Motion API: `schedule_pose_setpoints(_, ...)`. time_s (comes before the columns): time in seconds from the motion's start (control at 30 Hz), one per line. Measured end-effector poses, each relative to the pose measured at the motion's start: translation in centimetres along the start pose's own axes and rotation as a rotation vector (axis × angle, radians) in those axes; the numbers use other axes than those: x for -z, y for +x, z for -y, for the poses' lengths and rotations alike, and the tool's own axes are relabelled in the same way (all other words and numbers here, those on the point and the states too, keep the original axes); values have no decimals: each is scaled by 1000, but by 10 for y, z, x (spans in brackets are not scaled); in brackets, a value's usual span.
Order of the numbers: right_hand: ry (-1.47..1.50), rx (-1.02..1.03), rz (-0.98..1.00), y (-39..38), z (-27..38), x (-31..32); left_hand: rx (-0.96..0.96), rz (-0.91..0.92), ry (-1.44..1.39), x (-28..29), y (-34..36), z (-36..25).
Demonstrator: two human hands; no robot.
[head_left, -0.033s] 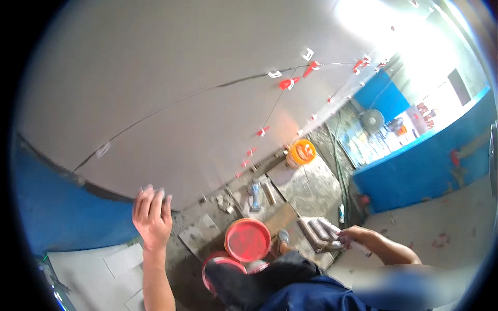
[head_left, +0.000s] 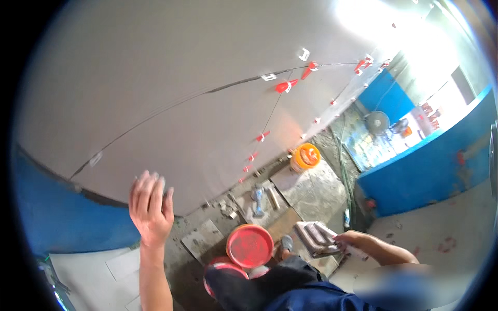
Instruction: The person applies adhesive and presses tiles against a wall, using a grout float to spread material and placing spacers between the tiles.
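My left hand is raised in front of the lower left of a large grey tiled wall, fingers stretched upward with nothing in them. I cannot tell whether its fingertips touch the tile. At the lower right, my right hand is closed around the end of a flat grey tool with several pale parallel bars; its exact kind is unclear. White clips and red wedges sit along the dark joint lines in the wall.
A red bucket stands by my legs, an orange bucket by the wall's foot. A blue-grey hand tool lies on the floor among tile scraps. Blue partition stands right, a fan beyond it.
The view has shifted slightly. The tool in my right hand has moved a little left and tilted; my left hand stays raised by the wall, fingers still stretched.
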State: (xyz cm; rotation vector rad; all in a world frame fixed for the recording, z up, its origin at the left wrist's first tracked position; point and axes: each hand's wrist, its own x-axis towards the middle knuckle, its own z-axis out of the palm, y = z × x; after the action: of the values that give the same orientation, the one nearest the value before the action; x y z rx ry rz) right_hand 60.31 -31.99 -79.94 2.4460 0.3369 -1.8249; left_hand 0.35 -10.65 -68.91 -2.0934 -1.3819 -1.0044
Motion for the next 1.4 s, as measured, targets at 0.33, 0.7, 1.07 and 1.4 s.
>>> schedule_pose_setpoints(0.33, 101, 307, 143, 254, 39, -83, -325, -509, 695, -74, 293, -73)
schedule_pose_setpoints(0.7, 387, 310, 98, 344, -1, 4, -397, -503, 767, -65, 270, -74)
schedule_pose_setpoints(1.07, 181, 393, 29, 303, -6, 74, -153, -233, 619, -67, 267, -111)
schedule_pose_setpoints(1.4, 152, 552, 16, 304, 35, 66, 9, 195, 905, -120, 268, -211)
